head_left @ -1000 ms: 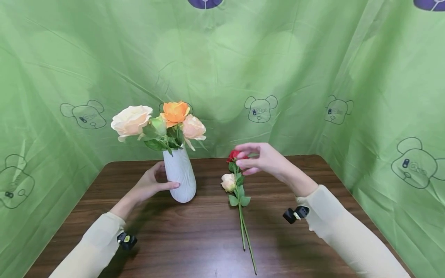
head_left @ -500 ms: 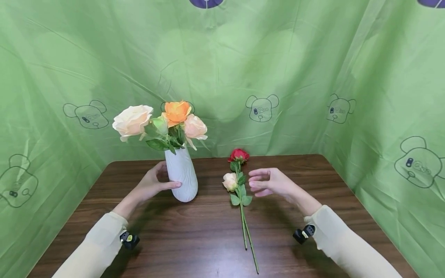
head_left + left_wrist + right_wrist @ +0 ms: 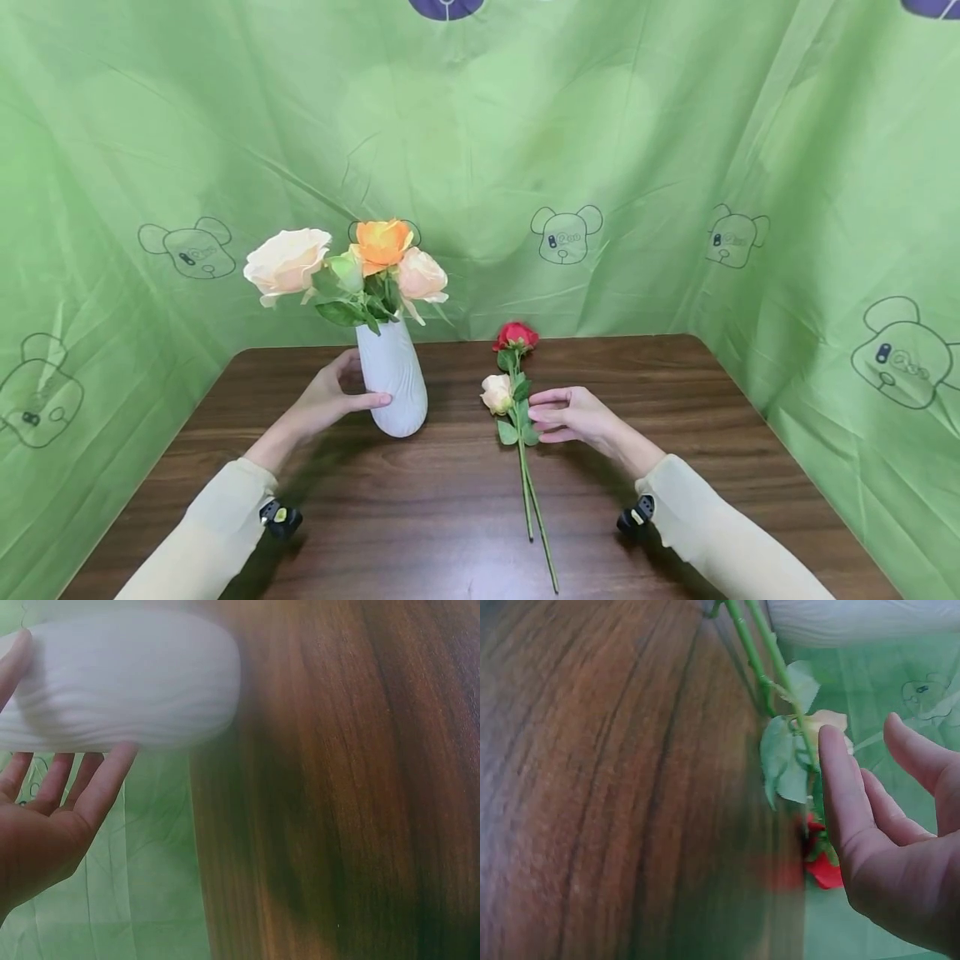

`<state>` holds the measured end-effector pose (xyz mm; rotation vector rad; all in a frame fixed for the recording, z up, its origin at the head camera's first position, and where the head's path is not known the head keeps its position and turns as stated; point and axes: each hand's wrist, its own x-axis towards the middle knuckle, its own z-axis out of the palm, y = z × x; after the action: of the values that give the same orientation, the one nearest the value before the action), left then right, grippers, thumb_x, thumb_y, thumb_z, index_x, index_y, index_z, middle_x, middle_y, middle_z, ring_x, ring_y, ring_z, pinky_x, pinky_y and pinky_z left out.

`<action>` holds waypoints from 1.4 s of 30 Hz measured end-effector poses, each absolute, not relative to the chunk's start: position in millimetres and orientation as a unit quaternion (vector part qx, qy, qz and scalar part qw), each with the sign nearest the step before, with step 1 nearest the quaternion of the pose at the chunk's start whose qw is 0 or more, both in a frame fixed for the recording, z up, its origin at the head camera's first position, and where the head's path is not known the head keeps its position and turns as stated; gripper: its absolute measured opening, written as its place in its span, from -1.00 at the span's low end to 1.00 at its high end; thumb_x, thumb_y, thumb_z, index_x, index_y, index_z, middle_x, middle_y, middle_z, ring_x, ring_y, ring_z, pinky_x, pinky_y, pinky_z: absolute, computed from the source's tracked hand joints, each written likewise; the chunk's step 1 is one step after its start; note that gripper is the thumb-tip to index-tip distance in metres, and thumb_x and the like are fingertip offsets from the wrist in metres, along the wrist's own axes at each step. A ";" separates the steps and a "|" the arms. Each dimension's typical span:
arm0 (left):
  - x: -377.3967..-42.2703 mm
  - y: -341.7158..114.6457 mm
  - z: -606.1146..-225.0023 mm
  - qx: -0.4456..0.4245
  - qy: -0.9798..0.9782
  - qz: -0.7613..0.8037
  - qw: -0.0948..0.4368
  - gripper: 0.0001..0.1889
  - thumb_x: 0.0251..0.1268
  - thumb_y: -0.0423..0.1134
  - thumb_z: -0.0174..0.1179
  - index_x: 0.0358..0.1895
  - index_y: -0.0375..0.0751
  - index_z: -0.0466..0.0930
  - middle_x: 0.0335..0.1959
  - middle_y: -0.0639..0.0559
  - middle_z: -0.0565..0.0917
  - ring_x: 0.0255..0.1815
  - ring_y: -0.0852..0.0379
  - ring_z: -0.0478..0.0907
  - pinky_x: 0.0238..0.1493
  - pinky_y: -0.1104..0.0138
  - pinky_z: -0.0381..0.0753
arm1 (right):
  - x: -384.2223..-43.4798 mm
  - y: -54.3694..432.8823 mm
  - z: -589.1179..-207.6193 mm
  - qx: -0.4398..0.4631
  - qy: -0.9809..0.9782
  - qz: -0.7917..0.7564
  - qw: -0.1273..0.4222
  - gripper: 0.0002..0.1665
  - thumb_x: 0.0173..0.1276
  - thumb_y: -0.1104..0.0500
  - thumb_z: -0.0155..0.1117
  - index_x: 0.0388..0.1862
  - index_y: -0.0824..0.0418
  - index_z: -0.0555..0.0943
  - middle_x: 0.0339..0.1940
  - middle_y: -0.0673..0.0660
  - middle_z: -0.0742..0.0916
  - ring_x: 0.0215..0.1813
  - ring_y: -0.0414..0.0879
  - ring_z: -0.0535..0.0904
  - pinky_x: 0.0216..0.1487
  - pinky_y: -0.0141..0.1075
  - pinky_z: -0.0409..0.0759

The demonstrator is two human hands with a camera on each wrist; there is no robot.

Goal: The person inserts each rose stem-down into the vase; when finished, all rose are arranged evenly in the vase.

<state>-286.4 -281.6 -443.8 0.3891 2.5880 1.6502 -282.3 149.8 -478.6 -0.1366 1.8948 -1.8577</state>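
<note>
A white vase (image 3: 396,379) with a wavy surface stands on the wooden table, holding several roses: a large pale one (image 3: 288,262), an orange one (image 3: 382,244) and a pink one (image 3: 422,275). My left hand (image 3: 330,398) grips the vase from its left side, thumb across the front and fingers behind. To the right lie a red rose (image 3: 516,335) and a cream rose (image 3: 496,393), their stems side by side. My right hand (image 3: 577,417) is beside the leaves of these stems, fingers extended and parted, with nothing held; whether a fingertip touches a leaf I cannot tell.
Both loose stems (image 3: 542,533) point toward the near side of the brown table (image 3: 420,533). Green cloth (image 3: 480,150) with printed bear heads hangs behind the table and on both sides. Each wrist wears a small black camera (image 3: 281,518).
My right hand has come down and nearer from the red rose's bloom to beside the leaves, latterly shifting left toward the stems. The left hand keeps its grip on the vase.
</note>
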 end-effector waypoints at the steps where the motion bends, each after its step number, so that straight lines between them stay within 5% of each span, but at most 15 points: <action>1: -286.8 -281.3 -443.6 0.126 0.837 0.532 0.023 -0.15 0.06 -0.10 0.59 0.42 -0.15 0.34 0.14 -0.14 0.60 0.20 -0.10 0.51 0.14 0.03 0.48 | -283.4 149.2 -480.2 -0.050 0.691 -0.680 0.240 -0.35 0.42 0.26 0.36 0.36 0.55 0.39 0.05 0.34 0.73 -0.06 0.11 0.73 0.01 0.00 0.67; 27: -282.8 -281.8 -439.4 0.130 0.847 0.515 0.014 -0.15 0.07 -0.09 0.58 0.41 -0.18 0.34 0.11 -0.15 0.61 0.16 -0.08 0.53 0.08 0.08 0.52 | -299.9 123.2 -499.3 0.002 0.724 -0.645 0.244 -0.40 0.28 0.09 0.53 0.15 0.38 0.52 -0.29 0.19 0.70 -0.43 -0.06 0.63 -0.31 -0.10 0.73; 42: -287.2 -282.6 -444.7 0.128 0.837 0.531 0.015 -0.15 0.07 -0.11 0.58 0.42 -0.17 0.34 0.14 -0.14 0.60 0.19 -0.07 0.51 0.11 0.09 0.51 | -304.7 110.2 -501.5 0.029 0.732 -0.637 0.240 -0.49 0.35 0.23 0.44 0.16 0.43 0.49 -0.25 0.20 0.71 -0.45 -0.05 0.65 -0.31 -0.12 0.73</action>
<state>-287.2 -282.6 -444.7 0.3981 2.6056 1.6536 -304.7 110.2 -501.5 0.0782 2.0028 -1.7430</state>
